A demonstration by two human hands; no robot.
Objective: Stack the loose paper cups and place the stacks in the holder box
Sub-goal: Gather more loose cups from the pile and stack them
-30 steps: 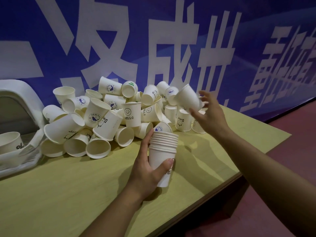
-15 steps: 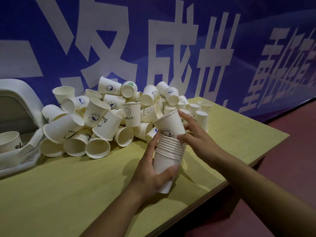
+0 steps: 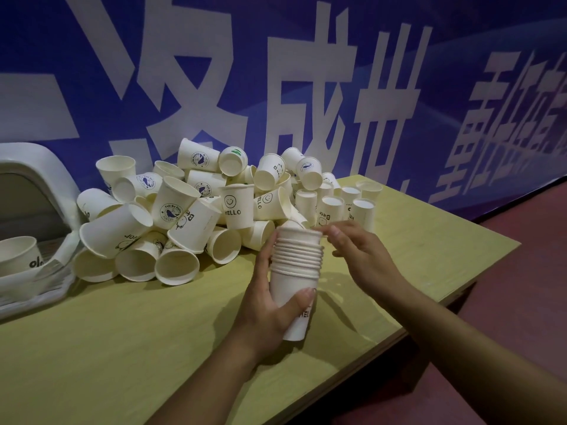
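My left hand (image 3: 270, 305) grips a stack of white paper cups (image 3: 296, 265) around its lower half, holding it upright just above the yellow-green table (image 3: 122, 348). The top cup sits nested in the stack. My right hand (image 3: 362, 256) is beside the stack's rim, its fingertips touching the top cup's edge. A heap of loose white paper cups (image 3: 190, 216) with printed logos lies behind the stack, against the wall. The white holder box (image 3: 40, 179) stands at the far left with one cup (image 3: 17, 254) lying in it.
Several upturned cups (image 3: 362, 207) stand in a small group right of the heap. A blue banner wall (image 3: 276, 87) with large white characters runs behind the table. The table's right edge (image 3: 445, 305) drops to a dark red floor (image 3: 506, 332).
My right hand carried a loose cup from the right of the heap to the stack and pushed it down into the top. The stack in my left hand stayed nearly still.
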